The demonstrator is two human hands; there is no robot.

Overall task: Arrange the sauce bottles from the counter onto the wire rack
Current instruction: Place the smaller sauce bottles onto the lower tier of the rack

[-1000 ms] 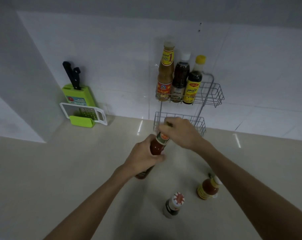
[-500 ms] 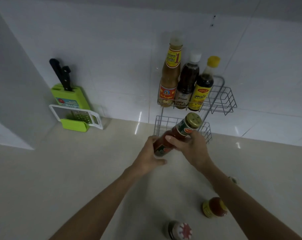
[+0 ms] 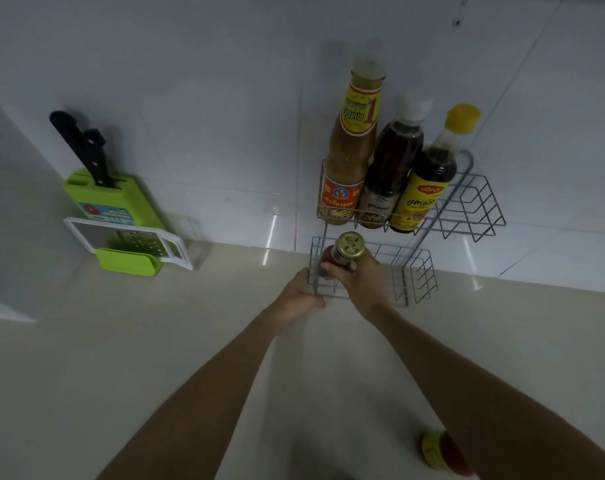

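Note:
A two-tier wire rack [image 3: 415, 275] stands on the counter against the tiled wall. Its top shelf holds three bottles: a tall tan sauce bottle [image 3: 351, 157], a dark bottle with a white cap [image 3: 391, 168] and a dark bottle with a yellow cap [image 3: 429, 178]. My right hand [image 3: 361, 284] grips a red sauce bottle with a gold cap [image 3: 342, 252] at the left end of the lower basket. My left hand [image 3: 299, 299] rests at the basket's front left corner, fingers curled by the wires. An orange sauce bottle [image 3: 439, 453] stands on the counter beside my right forearm.
A green knife block [image 3: 110, 199] with two black-handled knives and a white grater [image 3: 131, 239] stand at the back left by a side wall. The right part of both rack shelves holds nothing. The pale counter [image 3: 155, 358] spreads toward me.
The red bottle went from tilted in both hands above the counter up and forward into the lower basket's left end. My left hand let go of it and moved to the rack. The view has moved closer.

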